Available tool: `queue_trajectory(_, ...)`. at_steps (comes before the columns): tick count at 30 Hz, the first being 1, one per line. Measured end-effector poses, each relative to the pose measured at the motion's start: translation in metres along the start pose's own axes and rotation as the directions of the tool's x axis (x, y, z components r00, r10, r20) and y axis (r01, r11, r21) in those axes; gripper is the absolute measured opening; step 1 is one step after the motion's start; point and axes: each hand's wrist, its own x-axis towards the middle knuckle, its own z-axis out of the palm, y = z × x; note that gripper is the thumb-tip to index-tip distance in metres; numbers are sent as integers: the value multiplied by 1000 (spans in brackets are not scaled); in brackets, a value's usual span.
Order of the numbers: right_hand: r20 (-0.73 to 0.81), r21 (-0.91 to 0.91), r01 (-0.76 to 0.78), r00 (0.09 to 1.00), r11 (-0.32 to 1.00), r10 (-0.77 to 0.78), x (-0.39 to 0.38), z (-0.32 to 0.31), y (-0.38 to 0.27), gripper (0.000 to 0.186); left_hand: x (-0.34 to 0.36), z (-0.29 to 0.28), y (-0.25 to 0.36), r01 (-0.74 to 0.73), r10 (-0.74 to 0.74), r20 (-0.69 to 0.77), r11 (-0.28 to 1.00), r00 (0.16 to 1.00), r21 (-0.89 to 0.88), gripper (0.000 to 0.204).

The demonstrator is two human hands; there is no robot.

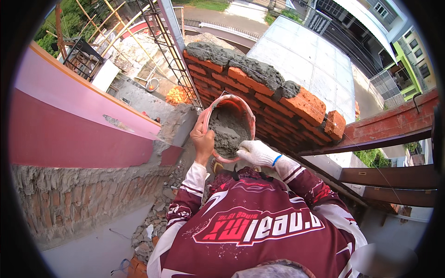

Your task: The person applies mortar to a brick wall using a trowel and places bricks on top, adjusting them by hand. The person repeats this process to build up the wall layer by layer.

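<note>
In front of my chest, a reddish plastic bucket point(235, 103) is tipped so that its mouth faces up toward me. Wet grey mortar point(228, 132) fills much of it. My bare left hand point(202, 140) grips the bucket's left rim, fingers wrapped around the outside. On the lower right rim, my right hand point(257, 153) in a white knitted glove is closed, its fingertips by the mortar. Just beyond the bucket stands a brick wall point(222, 82). Fresh mortar point(257, 69) lies thick along its top, and a laid brick point(303, 106) sits at the right part.
A loose-looking end brick point(334, 125) sits near a reddish beam point(394, 121). A string runs along the wall top. Left is a pink and maroon curved wall point(83, 125); rubble point(157, 208) lies below. A steel rebar column point(169, 46) rises at the wall's left end.
</note>
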Motion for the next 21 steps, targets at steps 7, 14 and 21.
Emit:
queue_trajectory(7, -236, -681, -53, 960, 731, -150, -7, -29, 1, 17, -5, 14, 11, -77, 83, -82, 995, 993, 67, 12)
queue_trajectory(14, 44, -370, -140, 985, 918, 168, 19, -27, 23, 31, -7, 32, 23, -257, 263, -23, 956, 965, 142, 15)
queue_trajectory(21, 218, 196, -150, 970, 969, 107, 5, 1, 12, 39, -4, 22, 14, -82, 81, 25, 996, 996, 43, 23)
